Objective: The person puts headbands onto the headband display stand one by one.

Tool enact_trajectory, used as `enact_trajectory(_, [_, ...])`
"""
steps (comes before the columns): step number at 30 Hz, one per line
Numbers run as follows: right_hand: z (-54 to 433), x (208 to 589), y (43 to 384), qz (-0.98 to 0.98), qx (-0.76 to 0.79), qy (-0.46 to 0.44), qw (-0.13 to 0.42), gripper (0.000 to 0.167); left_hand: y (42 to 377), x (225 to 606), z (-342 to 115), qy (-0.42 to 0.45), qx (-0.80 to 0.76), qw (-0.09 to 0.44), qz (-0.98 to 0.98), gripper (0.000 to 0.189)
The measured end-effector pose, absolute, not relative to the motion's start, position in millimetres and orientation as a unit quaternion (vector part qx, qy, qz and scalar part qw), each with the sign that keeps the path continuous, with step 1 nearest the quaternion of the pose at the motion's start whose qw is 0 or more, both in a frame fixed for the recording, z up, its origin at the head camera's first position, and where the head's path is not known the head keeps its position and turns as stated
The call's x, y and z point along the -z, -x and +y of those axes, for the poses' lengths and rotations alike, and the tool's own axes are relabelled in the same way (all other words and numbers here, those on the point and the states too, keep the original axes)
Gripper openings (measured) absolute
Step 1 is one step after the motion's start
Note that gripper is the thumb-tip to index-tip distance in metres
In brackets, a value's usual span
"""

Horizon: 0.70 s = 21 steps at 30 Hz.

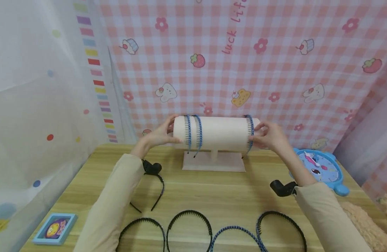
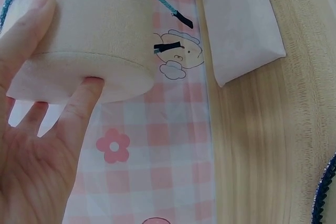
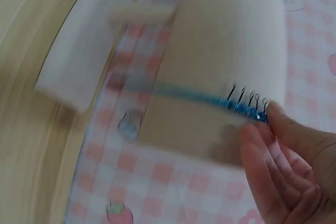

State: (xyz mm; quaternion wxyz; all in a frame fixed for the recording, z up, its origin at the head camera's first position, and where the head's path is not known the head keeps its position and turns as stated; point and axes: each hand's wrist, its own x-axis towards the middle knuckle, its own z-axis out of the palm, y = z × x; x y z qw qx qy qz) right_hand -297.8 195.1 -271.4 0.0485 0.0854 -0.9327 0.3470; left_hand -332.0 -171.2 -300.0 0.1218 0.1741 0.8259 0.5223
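Note:
A cream padded roll on a T-shaped headband display stand point(image 1: 223, 133) stands at the back of the table. Two blue beaded toothed headbands point(image 1: 198, 131) sit round its left part. Another blue headband point(image 1: 250, 131) arches over its right end, and my right hand point(image 1: 269, 134) pinches this one between thumb and fingers, as the right wrist view also shows. My left hand point(image 1: 160, 134) grips the roll's left end, its thumb on the curved side and fingertips point(image 2: 93, 83) against the end face. The headband's far tip is blurred in the right wrist view.
Several dark and blue headbands point(image 1: 189, 212) lie along the table's front, one black headband point(image 1: 163, 189) beside the left sleeve. A blue toy clock point(image 1: 325, 168) lies at the right, a small blue-framed picture point(image 1: 55, 229) at the left. Fluffy tan plush point(image 1: 365, 224) is near the right edge.

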Motion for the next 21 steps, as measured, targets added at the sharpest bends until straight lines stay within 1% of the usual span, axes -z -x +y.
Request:
enact_trajectory(2, [199,269,301,-0.946,-0.305,-0.091,0.066,0.057,333,300,-171,-0.175,-0.526,0.122,0.824,0.096])
enact_trajectory(5, [205,263,313,-0.958,-0.242,-0.139,0.070,0.086,333,298,-173,-0.177,-0.530,0.123,0.820,0.095])
enact_trajectory(7, [207,258,323,-0.956,-0.224,-0.185,0.051,0.103,333,297,-175,-0.178,-0.531,0.123,0.819,0.095])
enact_trajectory(9, [209,254,333,-0.948,-0.214,-0.235,0.027,0.111,332,297,-176,-0.178,-0.529,0.123,0.821,0.095])
enact_trajectory(13, [206,253,345,-0.930,-0.213,-0.297,-0.036,0.111,332,298,-175,-0.175,-0.527,0.122,0.822,0.094])
enact_trajectory(16, [203,255,349,-0.922,-0.219,-0.311,-0.077,0.109,332,300,-172,-0.172,-0.533,0.129,0.819,0.095])
enact_trajectory(18, [200,257,351,-0.922,-0.218,-0.311,-0.081,0.108,332,300,-171,-0.171,-0.532,0.131,0.819,0.095])
enact_trajectory(21, [197,256,350,-0.933,-0.191,-0.297,-0.063,0.105,332,301,-172,-0.172,-0.533,0.123,0.819,0.094])
